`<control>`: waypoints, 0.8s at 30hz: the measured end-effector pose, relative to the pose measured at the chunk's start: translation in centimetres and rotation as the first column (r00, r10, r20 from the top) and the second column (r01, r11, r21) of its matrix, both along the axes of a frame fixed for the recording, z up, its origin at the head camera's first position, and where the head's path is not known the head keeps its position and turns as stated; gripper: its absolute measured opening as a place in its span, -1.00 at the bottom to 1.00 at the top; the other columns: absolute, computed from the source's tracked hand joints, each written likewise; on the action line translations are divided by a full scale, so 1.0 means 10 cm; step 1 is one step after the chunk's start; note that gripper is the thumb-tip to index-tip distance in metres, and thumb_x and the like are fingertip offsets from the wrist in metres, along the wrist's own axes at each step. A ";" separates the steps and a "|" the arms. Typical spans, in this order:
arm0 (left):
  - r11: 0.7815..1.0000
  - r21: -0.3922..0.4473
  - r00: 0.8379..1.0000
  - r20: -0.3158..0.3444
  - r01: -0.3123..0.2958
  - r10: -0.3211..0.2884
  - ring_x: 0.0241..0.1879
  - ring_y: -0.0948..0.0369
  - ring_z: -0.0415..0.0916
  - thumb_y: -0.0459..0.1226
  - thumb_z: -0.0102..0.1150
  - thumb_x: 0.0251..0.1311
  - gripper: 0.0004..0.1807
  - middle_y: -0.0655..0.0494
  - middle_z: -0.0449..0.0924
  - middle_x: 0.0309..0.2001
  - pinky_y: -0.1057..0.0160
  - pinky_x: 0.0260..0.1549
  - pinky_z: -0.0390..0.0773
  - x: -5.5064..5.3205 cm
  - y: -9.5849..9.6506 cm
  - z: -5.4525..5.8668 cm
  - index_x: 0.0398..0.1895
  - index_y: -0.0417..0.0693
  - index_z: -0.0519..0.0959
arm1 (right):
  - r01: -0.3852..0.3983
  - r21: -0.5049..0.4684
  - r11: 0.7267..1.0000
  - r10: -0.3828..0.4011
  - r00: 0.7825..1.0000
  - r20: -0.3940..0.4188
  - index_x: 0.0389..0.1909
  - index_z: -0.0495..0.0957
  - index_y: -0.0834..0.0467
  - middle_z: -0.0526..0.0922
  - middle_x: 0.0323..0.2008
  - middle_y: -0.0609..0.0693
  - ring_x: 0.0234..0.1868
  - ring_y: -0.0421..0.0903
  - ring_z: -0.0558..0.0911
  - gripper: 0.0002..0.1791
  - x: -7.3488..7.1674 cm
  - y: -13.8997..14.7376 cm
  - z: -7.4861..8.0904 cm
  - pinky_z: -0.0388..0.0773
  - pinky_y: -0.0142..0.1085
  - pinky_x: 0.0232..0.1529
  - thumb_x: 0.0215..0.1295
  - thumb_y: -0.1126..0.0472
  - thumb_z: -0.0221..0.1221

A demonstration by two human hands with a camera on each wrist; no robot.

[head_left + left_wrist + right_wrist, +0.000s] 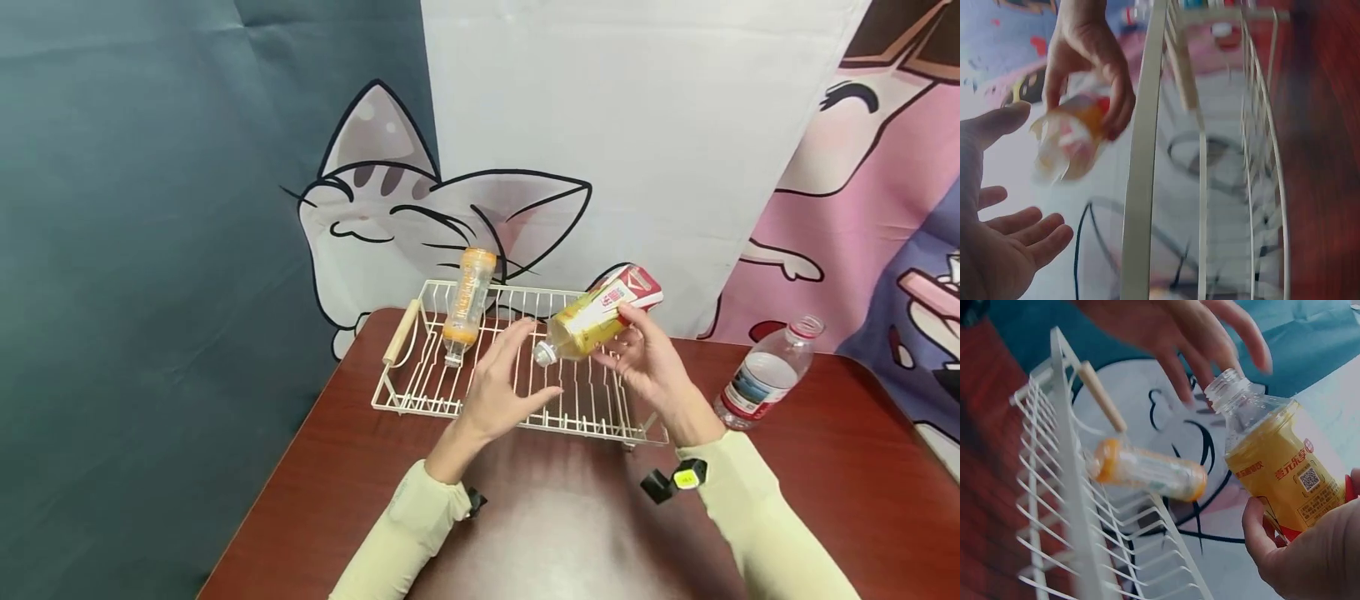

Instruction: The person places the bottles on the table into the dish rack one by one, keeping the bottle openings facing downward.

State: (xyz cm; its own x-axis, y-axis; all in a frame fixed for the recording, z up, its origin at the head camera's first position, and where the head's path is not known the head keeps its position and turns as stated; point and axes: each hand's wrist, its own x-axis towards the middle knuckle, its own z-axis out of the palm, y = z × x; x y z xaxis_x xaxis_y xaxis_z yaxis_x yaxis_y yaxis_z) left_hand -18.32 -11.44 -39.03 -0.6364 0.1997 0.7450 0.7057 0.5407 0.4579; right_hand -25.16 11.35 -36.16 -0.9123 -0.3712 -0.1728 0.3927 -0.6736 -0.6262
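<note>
Gripping right hand (651, 367): fingers and thumb are curled round the base half of the yellow-labelled bottle (592, 323), which is held in the air over the rack (1145, 150).
Yellow-labelled bottle: tilted, its base raised beside the right hand and its neck pointed down toward the left hand (498, 385); bare screw threads are shown at the neck in the right wrist view.
Left hand: fingers are spread and the thumb is held away from them; it is placed near the bottle's neck, and a gap between the two is seen in the left wrist view.
Sleeves (765, 500): both forearms are covered in a pale fabric.
Rack: white wire, set on the table (555, 533) below both hands; its wooden handle (402, 332) is seen left of the left hand.
Orange-ended bottle (470, 296): leaned neck down in the rack, beyond the left hand and slightly to its left.
Clear bottle (757, 385): stood upright on the table, right of the right hand.
Backdrop (637, 100): hung beyond both hands, printed with a cat (360, 196).
</note>
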 end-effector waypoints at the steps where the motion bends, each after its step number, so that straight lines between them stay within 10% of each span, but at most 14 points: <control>1: 1.000 -0.010 1.000 -0.002 -0.024 0.024 0.31 -0.08 0.33 -0.21 0.61 -0.18 -0.06 -0.24 0.37 0.31 0.10 0.32 0.26 0.02 -0.10 -0.01 0.32 -0.30 0.35 | 0.006 0.032 0.999 -0.005 1.000 -0.011 0.16 0.23 0.07 0.49 0.02 -0.01 -0.02 -0.08 0.59 -0.55 -0.06 -0.02 0.03 0.63 -0.12 -0.07 0.37 0.20 0.21; 7: 0.974 -0.071 0.976 0.015 -0.216 0.218 0.27 -0.11 0.37 -0.19 0.55 -0.10 -0.18 -0.23 0.40 0.28 0.01 0.26 0.35 0.15 -0.74 -0.13 0.26 -0.31 0.42 | 0.049 0.250 0.967 -0.016 0.991 -0.131 0.03 0.28 0.11 0.59 -0.14 -0.05 -0.13 -0.11 0.65 -0.64 -0.42 -0.22 0.24 0.66 -0.16 -0.18 0.36 0.20 0.22; 12: 0.899 -0.220 0.920 0.017 -0.378 0.391 0.26 -0.16 0.35 -0.10 0.51 -0.07 -0.20 -0.25 0.38 0.28 -0.14 0.20 0.38 0.26 -1.08 -0.24 0.25 -0.26 0.45 | 0.085 0.466 0.880 0.006 0.982 -0.191 -0.04 0.26 0.08 0.56 -0.18 -0.06 -0.20 -0.12 0.62 -0.59 -0.70 -0.53 0.32 0.66 -0.14 -0.18 0.28 0.17 0.30; 18: 0.864 -0.285 0.906 -0.044 -0.415 0.420 0.25 -0.20 0.34 -0.05 0.46 -0.07 -0.23 -0.30 0.37 0.25 -0.17 0.21 0.30 0.34 -1.23 -0.39 0.19 -0.29 0.46 | 0.110 0.698 0.708 0.076 0.970 -0.230 0.09 0.04 0.12 0.29 0.03 0.00 -0.13 -0.08 0.53 -0.36 -0.89 -0.89 0.11 0.66 -0.13 -0.16 0.24 0.10 0.30; 24: 0.835 -0.332 0.893 -0.058 -0.439 0.446 0.24 -0.19 0.33 0.00 0.40 -0.04 -0.23 -0.32 0.37 0.25 -0.19 0.18 0.31 0.41 -1.31 -0.49 0.18 -0.31 0.47 | 0.109 0.771 0.627 0.130 0.961 -0.242 0.20 -0.04 0.23 0.24 0.06 0.12 -0.07 0.00 0.50 -0.22 -0.98 -1.10 -0.18 0.62 0.00 -0.06 0.21 0.15 0.31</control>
State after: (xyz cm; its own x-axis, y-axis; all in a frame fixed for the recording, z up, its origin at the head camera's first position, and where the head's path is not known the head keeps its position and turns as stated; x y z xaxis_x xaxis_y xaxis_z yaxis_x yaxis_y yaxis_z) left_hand -14.23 -24.58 -43.95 -0.7302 0.1231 0.6720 0.3476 0.9138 0.2103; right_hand -35.00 0.35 -37.97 -0.9613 -0.2191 -0.1668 0.1457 0.1092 -0.9833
